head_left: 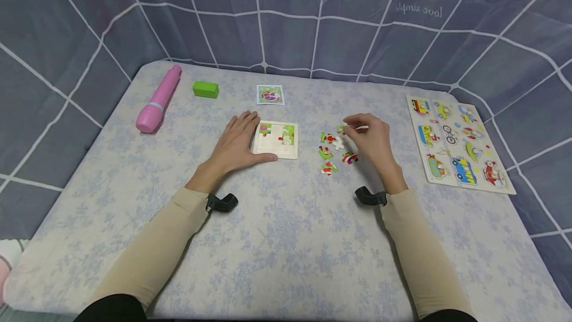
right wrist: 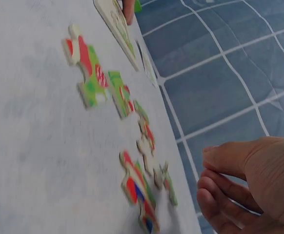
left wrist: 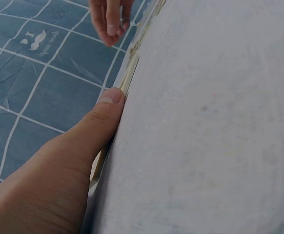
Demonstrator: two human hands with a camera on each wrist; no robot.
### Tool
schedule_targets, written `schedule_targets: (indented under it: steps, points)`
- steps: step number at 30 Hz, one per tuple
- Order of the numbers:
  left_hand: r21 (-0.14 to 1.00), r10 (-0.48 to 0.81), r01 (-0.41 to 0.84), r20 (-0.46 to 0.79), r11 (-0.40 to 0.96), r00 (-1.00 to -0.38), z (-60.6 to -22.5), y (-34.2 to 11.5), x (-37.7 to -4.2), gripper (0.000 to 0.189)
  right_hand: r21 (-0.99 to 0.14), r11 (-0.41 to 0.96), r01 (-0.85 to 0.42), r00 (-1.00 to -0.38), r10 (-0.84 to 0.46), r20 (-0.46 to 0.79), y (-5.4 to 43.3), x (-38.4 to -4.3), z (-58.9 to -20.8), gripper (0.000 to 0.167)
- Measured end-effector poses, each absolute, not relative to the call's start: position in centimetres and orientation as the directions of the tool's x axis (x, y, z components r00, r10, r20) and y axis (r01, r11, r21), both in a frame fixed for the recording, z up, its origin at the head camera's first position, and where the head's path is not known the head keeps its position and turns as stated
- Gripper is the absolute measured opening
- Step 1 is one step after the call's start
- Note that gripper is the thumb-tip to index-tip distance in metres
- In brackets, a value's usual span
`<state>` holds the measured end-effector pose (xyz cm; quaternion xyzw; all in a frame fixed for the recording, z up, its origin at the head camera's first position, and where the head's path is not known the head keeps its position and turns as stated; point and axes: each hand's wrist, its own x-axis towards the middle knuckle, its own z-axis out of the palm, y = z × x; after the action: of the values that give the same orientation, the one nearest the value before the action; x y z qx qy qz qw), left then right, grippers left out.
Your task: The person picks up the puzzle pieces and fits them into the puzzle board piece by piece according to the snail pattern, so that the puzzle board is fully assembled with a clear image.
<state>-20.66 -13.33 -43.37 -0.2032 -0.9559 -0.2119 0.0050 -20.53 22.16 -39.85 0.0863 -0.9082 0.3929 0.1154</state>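
My left hand (head_left: 239, 141) rests with straight fingers along the left side of a square wooden puzzle tray (head_left: 288, 153). Its thumb (left wrist: 105, 109) lies along the tray's near edge. A few green pieces sit in the tray, at its upper left and right; the rest shows bare wood. My right hand (head_left: 371, 136) hovers at the loose jigsaw pieces (right wrist: 91, 73), its fingers loosely bent with nothing visible between them. Closest to its fingertips is a green piece (head_left: 341, 129). A plain white piece (head_left: 338, 143) and a striped red and blue piece (head_left: 350, 158) lie nearby.
Beyond the tray lies a small picture card (head_left: 270, 95). A green block (head_left: 206, 89) and a pink cylindrical object (head_left: 158, 98) are at the back left. On the right lies a large vehicle puzzle board (head_left: 460, 143). A grid-patterned curtain (head_left: 290, 39) hangs behind the table.
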Motion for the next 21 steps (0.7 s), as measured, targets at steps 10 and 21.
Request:
schedule_targets:
  steps: [10,21]
  points:
    - [0.4,0.384,0.389,0.096,0.83,-0.918,-43.7,-13.4,-20.7,0.122,-0.678,0.706,-0.204,-0.975,-0.086,0.203,24.3,-18.7,-40.7,0.022]
    - [0.41,0.385,0.386,0.089,0.827,-0.919,-43.5,-13.3,-20.7,0.122,-0.676,0.708,-0.205,-0.979,-0.135,0.155,24.8,-16.8,-40.7,0.025]
